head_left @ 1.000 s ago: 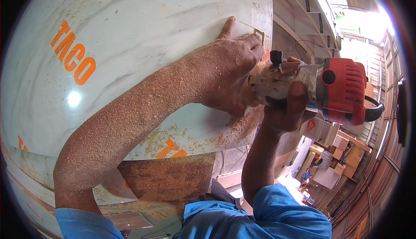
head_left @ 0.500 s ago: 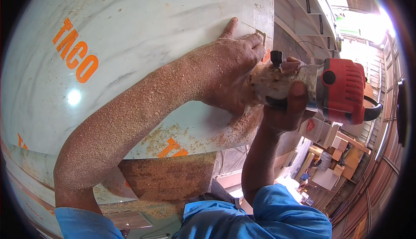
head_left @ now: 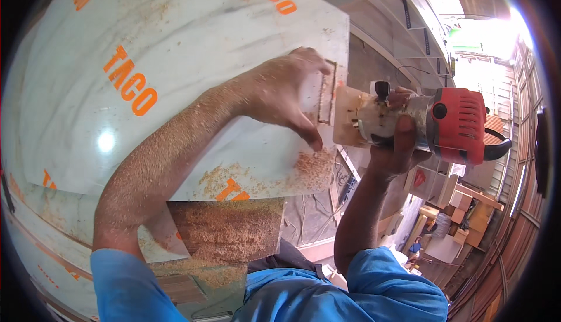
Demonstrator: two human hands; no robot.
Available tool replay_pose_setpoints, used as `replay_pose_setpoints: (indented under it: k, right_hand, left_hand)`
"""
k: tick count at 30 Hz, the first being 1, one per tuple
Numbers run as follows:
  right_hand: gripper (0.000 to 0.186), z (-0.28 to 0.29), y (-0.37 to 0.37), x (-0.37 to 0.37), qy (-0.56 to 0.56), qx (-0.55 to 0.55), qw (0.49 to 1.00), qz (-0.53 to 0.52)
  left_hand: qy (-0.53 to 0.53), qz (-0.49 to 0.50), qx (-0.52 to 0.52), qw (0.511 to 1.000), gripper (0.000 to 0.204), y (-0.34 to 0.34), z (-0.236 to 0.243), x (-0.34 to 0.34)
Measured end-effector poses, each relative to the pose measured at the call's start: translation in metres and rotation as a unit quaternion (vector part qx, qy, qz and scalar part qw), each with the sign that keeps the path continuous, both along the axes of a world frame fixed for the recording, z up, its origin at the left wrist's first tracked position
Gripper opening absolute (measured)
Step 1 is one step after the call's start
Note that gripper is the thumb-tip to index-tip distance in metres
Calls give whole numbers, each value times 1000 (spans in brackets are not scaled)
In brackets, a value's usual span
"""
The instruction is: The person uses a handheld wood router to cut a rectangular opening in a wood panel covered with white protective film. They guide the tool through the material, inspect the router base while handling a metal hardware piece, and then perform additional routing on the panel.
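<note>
My right hand (head_left: 403, 138) is wrapped round the silver barrel of a red trim router (head_left: 461, 124), held sideways just off the right edge of a large white marble-patterned board (head_left: 193, 59). The router's square, dust-coated base plate (head_left: 350, 115) faces that edge. Close to the edge, a narrow rectangular cut (head_left: 327, 97) with sawdust along it shows in the board. Over the board, left of this cut, my left hand (head_left: 286, 91) is open and slightly blurred, thumb and fingers apart and holding nothing. Fine sawdust coats my left forearm.
A sawdust heap (head_left: 315, 170) lies at the board's near right corner. Below the board is a brown panel (head_left: 228, 231) covered in shavings. White shelf-like frames (head_left: 397, 18) stand beyond the right edge. Boxes and wood pieces (head_left: 461, 211) are stacked farther right, with a person (head_left: 415, 246) nearby.
The router has come away from the board's edge, and my left hand has drawn off it to the left, fingers spreading. The rectangular cut now shows fully. The board sits lower in view.
</note>
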State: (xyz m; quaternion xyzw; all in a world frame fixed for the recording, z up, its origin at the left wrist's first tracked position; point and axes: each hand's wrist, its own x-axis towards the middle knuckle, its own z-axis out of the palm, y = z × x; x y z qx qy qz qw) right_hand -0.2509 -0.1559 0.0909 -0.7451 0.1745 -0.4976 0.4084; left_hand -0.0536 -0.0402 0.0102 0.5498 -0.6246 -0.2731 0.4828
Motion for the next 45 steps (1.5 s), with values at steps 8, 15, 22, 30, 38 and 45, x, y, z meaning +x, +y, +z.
replay_pose_setpoints:
  k: [8,15,22,30,38,45]
  right_hand:
    - [44,57,10,-67,42,198,979,35]
    - [51,81,31,-142,141,333,931,49]
    - [47,116,28,-182,167,282,930,165]
    - [47,95,13,-256,115,326,904,252]
    - [29,77,2,-256,-44,505,813,286]
    - [27,157,85,-236,-25,707,579,404]
  left_hand:
    - [201,133,24,970,46,11,88,1]
    - [203,139,-80,966,31,-9,203,-126]
    - [38,103,-100,989,32,-20,227,-189]
    - [-196,305,-146,920,35,0,264,-285]
    - [76,396,102,909,45,91,310,-454]
    - [529,395,73,747,65,89,211,-535]
